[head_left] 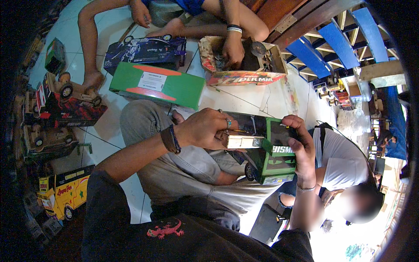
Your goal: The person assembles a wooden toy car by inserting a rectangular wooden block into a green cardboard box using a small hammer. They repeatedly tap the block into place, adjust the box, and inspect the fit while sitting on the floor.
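The left forearm point(135, 157) extends from the lower left, rising toward the right. The left hand point(203, 126) presents its back to the camera, fingers bent and directed right. The right forearm point(305, 209) stands nearly vertical. The right hand point(304, 146) is raised, palm inward, fingers curled, thumb below them. The hands are apart.

The floor point(244, 98) is white-tiled, with blue panels point(307, 56) upper right.

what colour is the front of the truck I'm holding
The truck's front is green and black, head view.
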The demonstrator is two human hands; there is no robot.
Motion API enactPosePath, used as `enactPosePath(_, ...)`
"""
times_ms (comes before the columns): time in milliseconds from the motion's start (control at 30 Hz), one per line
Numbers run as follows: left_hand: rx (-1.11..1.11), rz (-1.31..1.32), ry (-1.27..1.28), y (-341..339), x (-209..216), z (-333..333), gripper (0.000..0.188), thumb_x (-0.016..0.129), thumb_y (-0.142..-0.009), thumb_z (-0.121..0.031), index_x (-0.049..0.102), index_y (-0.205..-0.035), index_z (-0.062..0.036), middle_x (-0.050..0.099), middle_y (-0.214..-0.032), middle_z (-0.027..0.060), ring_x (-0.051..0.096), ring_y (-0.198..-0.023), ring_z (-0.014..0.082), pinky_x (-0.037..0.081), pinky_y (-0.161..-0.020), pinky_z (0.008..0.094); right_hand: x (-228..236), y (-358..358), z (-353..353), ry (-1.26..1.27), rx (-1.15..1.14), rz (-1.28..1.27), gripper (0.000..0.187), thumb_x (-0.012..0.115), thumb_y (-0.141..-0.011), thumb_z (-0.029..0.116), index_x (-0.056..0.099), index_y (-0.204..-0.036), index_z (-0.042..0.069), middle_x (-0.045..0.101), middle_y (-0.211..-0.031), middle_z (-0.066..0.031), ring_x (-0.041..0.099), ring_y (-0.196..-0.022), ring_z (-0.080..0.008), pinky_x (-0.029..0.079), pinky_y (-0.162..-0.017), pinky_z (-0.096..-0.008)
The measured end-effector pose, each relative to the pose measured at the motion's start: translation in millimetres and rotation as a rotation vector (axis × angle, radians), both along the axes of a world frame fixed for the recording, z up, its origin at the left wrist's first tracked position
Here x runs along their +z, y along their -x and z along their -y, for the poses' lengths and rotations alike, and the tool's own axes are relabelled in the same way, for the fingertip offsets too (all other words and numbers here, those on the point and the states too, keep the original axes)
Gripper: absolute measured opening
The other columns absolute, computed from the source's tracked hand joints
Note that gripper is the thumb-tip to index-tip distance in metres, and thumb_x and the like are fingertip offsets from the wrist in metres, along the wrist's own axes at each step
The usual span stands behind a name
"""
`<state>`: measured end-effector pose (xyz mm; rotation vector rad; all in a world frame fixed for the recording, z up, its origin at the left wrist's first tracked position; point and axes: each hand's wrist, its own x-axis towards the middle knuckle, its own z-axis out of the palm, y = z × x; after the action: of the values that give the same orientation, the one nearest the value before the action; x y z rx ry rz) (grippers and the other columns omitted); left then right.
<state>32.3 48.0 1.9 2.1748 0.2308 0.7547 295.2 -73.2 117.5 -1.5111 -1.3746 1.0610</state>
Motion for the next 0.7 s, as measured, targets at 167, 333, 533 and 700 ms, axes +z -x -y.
enactPosePath(167, 0.027, 0.018, -0.039, -7.8, -9.9, 0.7, 0.034, 0.081, -0.072, -0.031, 0.066, -0.092, -0.008, 0.063, -0.077, 0.0111, 0.067, -0.076, 0.0316, 0.053, -0.066, 0.0436, 0.9, -1.9, -0.2, 0.019, -0.002, 0.041, 0.062, 0.068, -0.082, 0.04, 0.059, -0.124, -0.004, 0.051, -0.134, -0.0115, 0.046, -0.129, -0.0216, 0.03, -0.112, -0.0333)
enactPosePath(333, 0.037, 0.119, -0.13, -19.0, -14.4, -1.6, 0.039, 0.086, -0.068, -0.038, 0.063, -0.083, -0.0103, 0.061, -0.073, 0.0069, 0.065, -0.067, 0.0296, 0.052, -0.061, 0.0425, -1.7, -4.9, 3.2, 0.026, -0.015, 0.039, 0.058, 0.066, -0.083, 0.039, 0.06, -0.122, -0.003, 0.054, -0.131, -0.0118, 0.046, -0.13, -0.0224, 0.028, -0.114, -0.0344)
enactPosePath(533, 0.084, 0.18, -0.05, -23.1, -5.2, -0.1, 0.042, 0.09, -0.069, -0.041, 0.065, -0.08, -0.0101, 0.063, -0.067, 0.0068, 0.066, -0.062, 0.0282, 0.051, -0.057, 0.0386, 0.1, -3.3, 1.9, 0.001, -0.039, 0.041, 0.052, 0.062, -0.083, 0.033, 0.062, -0.121, -0.003, 0.055, -0.127, -0.0098, 0.048, -0.127, -0.0221, 0.03, -0.114, -0.0354)
enactPosePath(700, 0.11, 0.137, -0.026, -11.1, -1.9, 7.3, 0.037, 0.087, -0.076, -0.039, 0.07, -0.088, -0.0087, 0.066, -0.071, 0.0084, 0.066, -0.062, 0.0289, 0.05, -0.057, 0.0376, 4.4, -10.7, -2.8, 0.047, 0.022, 0.042, 0.047, 0.06, -0.084, 0.024, 0.061, -0.124, -0.002, 0.053, -0.131, -0.0087, 0.05, -0.125, -0.0192, 0.037, -0.109, -0.0317)
